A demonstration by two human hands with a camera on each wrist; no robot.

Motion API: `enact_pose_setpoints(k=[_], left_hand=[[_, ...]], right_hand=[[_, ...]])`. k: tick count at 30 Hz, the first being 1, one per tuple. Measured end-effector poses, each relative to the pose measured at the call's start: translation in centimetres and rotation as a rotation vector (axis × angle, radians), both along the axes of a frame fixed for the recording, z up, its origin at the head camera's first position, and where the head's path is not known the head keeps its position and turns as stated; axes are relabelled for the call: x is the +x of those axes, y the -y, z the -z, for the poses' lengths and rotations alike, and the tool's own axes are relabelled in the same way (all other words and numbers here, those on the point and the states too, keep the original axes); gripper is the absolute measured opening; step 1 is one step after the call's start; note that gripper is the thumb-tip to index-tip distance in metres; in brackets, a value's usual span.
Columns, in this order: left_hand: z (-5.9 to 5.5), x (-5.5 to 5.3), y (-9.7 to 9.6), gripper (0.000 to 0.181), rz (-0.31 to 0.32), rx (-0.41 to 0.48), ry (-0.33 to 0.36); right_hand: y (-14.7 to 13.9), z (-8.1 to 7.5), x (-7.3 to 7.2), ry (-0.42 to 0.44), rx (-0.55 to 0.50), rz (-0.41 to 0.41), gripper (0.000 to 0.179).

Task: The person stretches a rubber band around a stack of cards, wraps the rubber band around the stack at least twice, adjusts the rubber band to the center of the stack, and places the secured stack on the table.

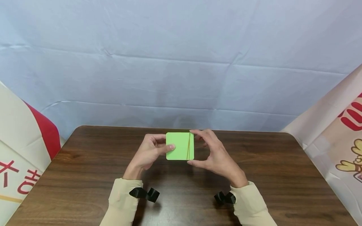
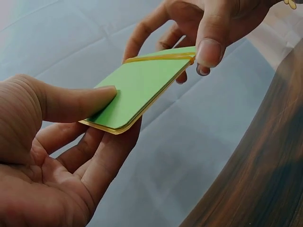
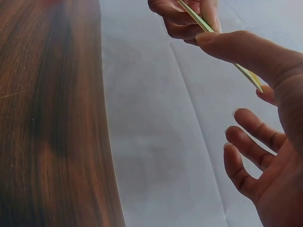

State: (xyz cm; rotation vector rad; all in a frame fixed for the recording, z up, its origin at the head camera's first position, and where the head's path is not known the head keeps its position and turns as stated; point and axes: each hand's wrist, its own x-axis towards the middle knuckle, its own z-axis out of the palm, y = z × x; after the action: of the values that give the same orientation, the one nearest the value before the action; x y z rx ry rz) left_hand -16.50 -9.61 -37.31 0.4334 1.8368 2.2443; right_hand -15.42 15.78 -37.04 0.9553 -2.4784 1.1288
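Note:
A thin stack of light green cards with rounded corners is held up over the table, its layered edges showing in the left wrist view. My left hand pinches its left side, thumb on the top face and fingers underneath. A yellow rubber band runs across the stack near its right edge, its strands slightly slanted. With thumb and index finger, my right hand spans the stack at the two ends of the band, gripping there. The other right fingers extend loosely, away from the cards.
Below is a dark wood-grain table. Behind it hangs a pale blue-grey cloth, with printed cloths at the left and right sides. Black wrist devices sit on both cream sleeves.

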Motion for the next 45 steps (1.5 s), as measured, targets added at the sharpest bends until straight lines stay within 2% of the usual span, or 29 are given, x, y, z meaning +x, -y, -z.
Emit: enact_pose_setpoints(k=[16, 22, 29, 37, 45], left_hand=[[0.1, 0.1, -0.8, 0.035, 0.026, 0.015, -0.011], [0.1, 0.1, -0.9, 0.035, 0.008, 0.012, 0.0], [-0.1, 0.2, -0.9, 0.034, -0.002, 0.0, 0.005], [-0.2, 0.3, -0.8, 0.034, 0.0, -0.001, -0.012], [-0.4, 0.5, -1.4, 0.034, 0.029, -0.016, -0.039]], right_hand=[[-0.2, 0.2, -0.2, 0.02, -0.009, -0.012, 0.096], [-0.4, -0.1, -0.1, 0.033, 0.001, -0.002, 0.101], [-0.5, -0.2, 0.0, 0.036, -0.004, -0.015, 0.094], [-0.2, 0.1, 0.0, 0.033, -0.044, -0.036, 0.095], [0.4, 0.2, 0.1, 0.052, -0.037, -0.063, 0.094]])
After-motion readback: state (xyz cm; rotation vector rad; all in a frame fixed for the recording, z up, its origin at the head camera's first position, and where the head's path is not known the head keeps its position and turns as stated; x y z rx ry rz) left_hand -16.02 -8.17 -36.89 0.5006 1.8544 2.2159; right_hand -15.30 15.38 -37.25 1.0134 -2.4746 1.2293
